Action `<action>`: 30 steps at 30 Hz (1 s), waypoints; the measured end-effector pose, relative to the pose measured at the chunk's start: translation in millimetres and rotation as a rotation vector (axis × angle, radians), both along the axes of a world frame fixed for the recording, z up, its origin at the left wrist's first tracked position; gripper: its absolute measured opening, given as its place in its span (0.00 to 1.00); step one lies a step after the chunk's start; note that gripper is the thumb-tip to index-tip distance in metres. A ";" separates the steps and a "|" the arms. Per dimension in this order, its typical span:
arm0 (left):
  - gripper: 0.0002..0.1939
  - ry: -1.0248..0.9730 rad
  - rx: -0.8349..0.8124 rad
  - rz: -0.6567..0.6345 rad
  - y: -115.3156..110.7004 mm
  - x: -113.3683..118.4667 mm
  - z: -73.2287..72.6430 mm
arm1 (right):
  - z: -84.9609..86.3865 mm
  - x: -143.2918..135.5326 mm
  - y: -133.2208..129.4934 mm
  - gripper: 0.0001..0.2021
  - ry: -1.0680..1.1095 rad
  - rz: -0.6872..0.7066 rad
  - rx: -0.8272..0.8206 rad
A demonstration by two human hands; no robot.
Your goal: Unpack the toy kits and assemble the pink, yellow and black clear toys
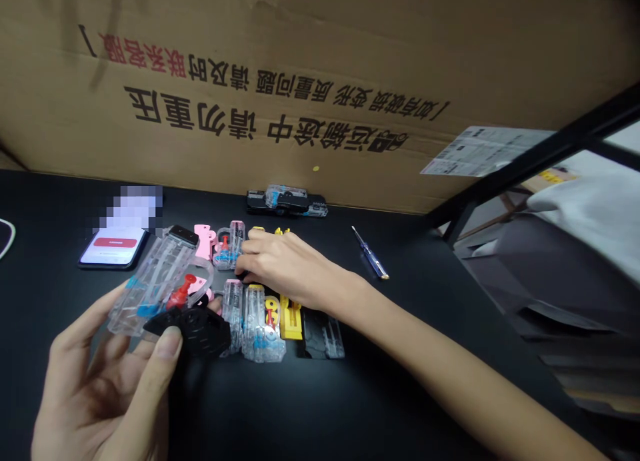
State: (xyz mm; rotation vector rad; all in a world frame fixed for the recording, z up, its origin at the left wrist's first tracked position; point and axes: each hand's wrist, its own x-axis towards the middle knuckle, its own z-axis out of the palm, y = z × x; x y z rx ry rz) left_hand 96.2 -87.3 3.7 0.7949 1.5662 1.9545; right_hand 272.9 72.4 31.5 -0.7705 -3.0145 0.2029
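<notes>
My left hand grips a clear plastic toy gun with a red trigger, blue inner parts and a black grip piece, its thumb pressed on the black part. Raised above the table, the toy gun is tilted and partly covers pink parts behind it. My right hand reaches in among the laid-out pieces, fingers curled down by a dark piece; what they pinch is hidden. Near it lie a clear toy gun half with a red trigger, a yellow part and a pink part.
A phone with its screen lit lies at the left. Black and clear toy pieces are stacked by the cardboard box at the back. A screwdriver rests on the black table at the right, near a dark metal frame.
</notes>
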 end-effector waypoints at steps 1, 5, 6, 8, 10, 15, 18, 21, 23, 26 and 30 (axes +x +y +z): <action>0.31 -0.006 -0.004 0.001 0.2 0.1 -0.1 | -0.4 0.2 0.0 0.05 0.002 -0.001 0.002; 0.29 -0.025 0.002 -0.001 -0.3 0.2 0.3 | -2.5 0.9 0.3 0.03 0.020 -0.006 -0.004; 0.30 -0.026 0.003 -0.002 -0.5 0.3 0.6 | -2.9 1.1 0.3 0.03 0.028 -0.008 -0.008; 0.32 -0.023 0.011 -0.003 -0.7 0.9 1.2 | -3.6 1.5 0.0 0.02 0.047 -0.011 -0.017; 0.31 -0.013 0.016 0.008 -0.5 1.6 1.5 | -4.3 2.1 -0.4 0.03 0.071 -0.017 -0.027; 0.31 -0.004 0.000 -0.006 -0.4 2.6 0.9 | -5.0 3.2 -1.3 0.06 0.138 -0.016 -0.057; 0.32 -0.011 0.001 -0.005 0.0 2.4 0.1 | -3.6 3.8 -1.3 0.06 0.185 -0.013 -0.085; 0.32 0.001 -0.006 -0.001 0.3 2.1 0.1 | 0.4 6.0 -1.0 0.05 0.236 -0.012 -0.119; 0.32 0.001 -0.013 0.011 -0.1 2.8 1.2 | 5.2 9.7 -0.9 0.03 0.288 -0.019 -0.144; 0.33 -0.020 -0.013 0.010 -1.5 5.1 3.4 | 15.5 19.7 -2.3 0.02 0.419 -0.056 -0.169; 0.31 -0.036 -0.014 0.016 -1.5 5.2 3.2 | 29.3 43.2 -10.4 0.04 0.524 -0.158 -0.064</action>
